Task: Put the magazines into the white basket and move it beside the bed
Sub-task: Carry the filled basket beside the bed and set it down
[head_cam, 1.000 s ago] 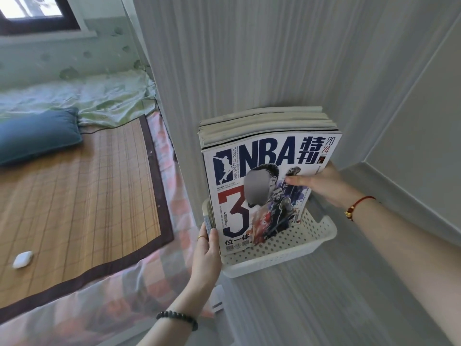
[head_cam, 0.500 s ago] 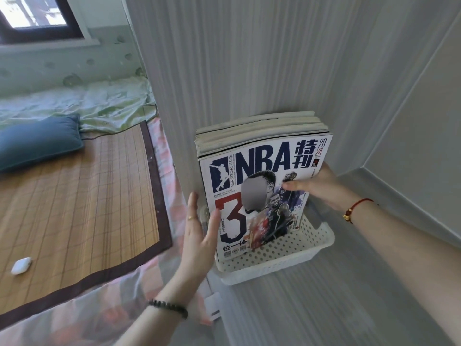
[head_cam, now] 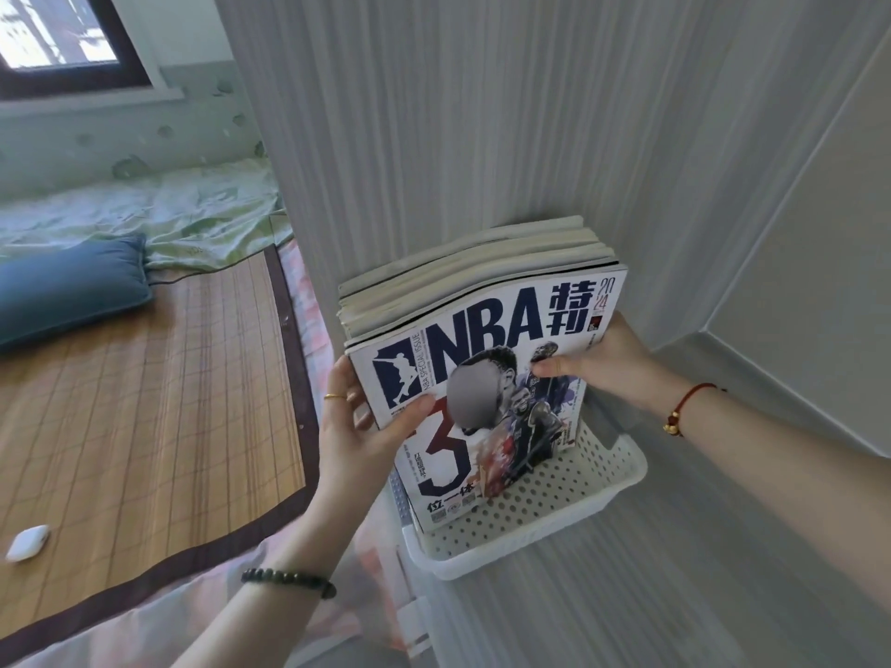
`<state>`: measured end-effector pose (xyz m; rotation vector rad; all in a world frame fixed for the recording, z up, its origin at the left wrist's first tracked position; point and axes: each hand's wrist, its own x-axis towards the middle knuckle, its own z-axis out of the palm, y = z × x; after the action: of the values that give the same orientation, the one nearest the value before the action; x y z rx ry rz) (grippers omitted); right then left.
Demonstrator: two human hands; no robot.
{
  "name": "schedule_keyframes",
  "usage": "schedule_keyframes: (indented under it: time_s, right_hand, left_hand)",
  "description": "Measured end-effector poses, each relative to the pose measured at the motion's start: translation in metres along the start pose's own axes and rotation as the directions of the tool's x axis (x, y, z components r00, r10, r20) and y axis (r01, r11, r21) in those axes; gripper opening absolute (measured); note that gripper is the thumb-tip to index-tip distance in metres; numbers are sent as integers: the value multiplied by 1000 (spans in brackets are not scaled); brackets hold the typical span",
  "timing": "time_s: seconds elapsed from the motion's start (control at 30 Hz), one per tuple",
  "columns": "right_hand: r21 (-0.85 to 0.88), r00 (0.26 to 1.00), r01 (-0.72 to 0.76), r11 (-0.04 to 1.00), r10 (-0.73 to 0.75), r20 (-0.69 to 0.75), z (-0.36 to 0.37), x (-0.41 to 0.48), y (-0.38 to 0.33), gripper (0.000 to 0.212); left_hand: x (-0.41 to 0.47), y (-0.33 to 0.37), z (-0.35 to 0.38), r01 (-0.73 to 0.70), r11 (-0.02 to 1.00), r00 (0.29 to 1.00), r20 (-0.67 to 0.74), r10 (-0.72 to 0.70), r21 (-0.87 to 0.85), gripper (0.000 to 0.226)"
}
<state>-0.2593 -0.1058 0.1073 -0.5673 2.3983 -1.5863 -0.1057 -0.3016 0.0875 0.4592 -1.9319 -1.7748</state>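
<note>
Gripping, with the left hand (head_cam: 357, 426), the left edge of the stack of glossy magazines (head_cam: 506, 325), with the thumb pressing on the front cover and the fingers curling behind the stack. Wearing a thin gold ring (head_cam: 334, 396) on one finger of that hand and a dark bead bracelet (head_cam: 289, 581) at its wrist.

Pinching, with the right hand (head_cam: 610, 366), the right edge of the same stack, with the thumb lying flat on the cover and the other fingers hiding behind it. Wearing a red cord bracelet (head_cam: 689, 400) with a small gold charm at the right wrist.

Holding the magazines upright and slightly tilted, with their lower edges sitting inside the white perforated plastic basket (head_cam: 602, 489), towards its left end. Showing, on the front cover, a navy basketball title and a large red 3.

Standing the basket on the grey streaked floor (head_cam: 627, 600), close against the grey striped wall panel (head_cam: 434, 137) and just beside the edge of the bed (head_cam: 120, 629).

Lying on the bed, further left:
- a woven bamboo mat (head_cam: 144, 402) with a dark border
- a blue pillow (head_cam: 67, 286)
- a crumpled pale green sheet (head_cam: 144, 214)
- a small white rounded case (head_cam: 26, 542) near the mat's front corner

Showing, at top left, a dark-framed window (head_cam: 58, 36).
</note>
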Motion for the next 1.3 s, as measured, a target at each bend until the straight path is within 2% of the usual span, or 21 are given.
schedule_keyframes:
  time_s: [0.13,0.23,0.33,0.43,0.5,0.57,0.6,0.67,0.73,0.83,0.9,0.97,1.13,1.2,1.3]
  right_hand:
    - [50,995,-53,997,48,93,-3,5,0,60]
    - [79,992,-83,993,75,104,-4,1,4,53]
    - [81,989,-88,993,77,130,-8,-3,-2,51]
    - [181,996,-86,980,79,42,-13,-4,-18,48]
    - [295,997,-82,952,78,27,-15,0,-32,64]
    - [319,995,-66,946,86,-50,-12,7,-48,82]
    - [306,987,-52,951,95,-129,-10,10,-55,80]
    - [302,958,-19,953,104,-268,-6,17,-62,53]
    - [304,941,-1,953,104,-322,-1,22,-62,30]
    - [280,932,-21,960,120,-342,-1,21,-63,39]
    - [224,939,-40,974,114,-326,-5,22,-66,39]
    - [183,947,-68,981,121,-297,-11,24,-73,29]
    - [235,932,-98,967,172,-320,-4,28,-86,18]
    - [227,927,-92,970,167,-335,-2,25,-85,17]
    - [445,896,-52,894,238,-375,-9,10,-74,39]
  left_hand:
    - [3,6,3,-17,998,1000,7,17,58,62]
    - [7,8,6,-28,995,1000,-4,28,99,65]
    - [3,11,7,-28,996,1000,-9,29,82,77]
    - [-3,17,7,-104,985,991,-65,113,134,84]
    - [-3,29,8,-204,965,973,-79,219,165,80]
    - [1,45,13,-256,954,961,-66,268,157,66]
    - [5,53,17,-248,955,962,-72,262,164,57]
    - [9,61,25,-193,966,971,-110,213,172,45]
    - [11,63,30,-173,972,970,-143,196,157,42]
    - [13,59,30,-168,971,967,-163,196,168,42]
    - [15,58,28,-167,970,970,-145,194,178,42]
    - [15,56,26,-180,965,973,-109,204,193,44]
    - [17,57,20,-221,939,971,-30,237,263,50]
    - [14,50,13,-218,946,976,31,217,239,58]
    - [-2,30,1,-158,981,984,96,148,110,74]
